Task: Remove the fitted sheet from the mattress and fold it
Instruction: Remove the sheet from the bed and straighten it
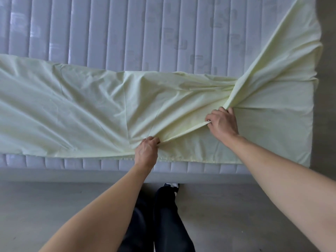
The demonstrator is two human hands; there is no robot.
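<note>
The quilted mattress lay bare across its far half, so the sheet was already off it. The pale fitted sheet stretched as a long band along the near edge, its end at three o'clock drawn up towards one o'clock in a taut diagonal. The right hand was clenched on a bunch of cloth at four o'clock; the left hand, closed on a fold at six o'clock, stood well apart from it. Judged from this, folding well called for even tension between both grips, with the wrinkles radiating from them smoothed flat first.
</note>
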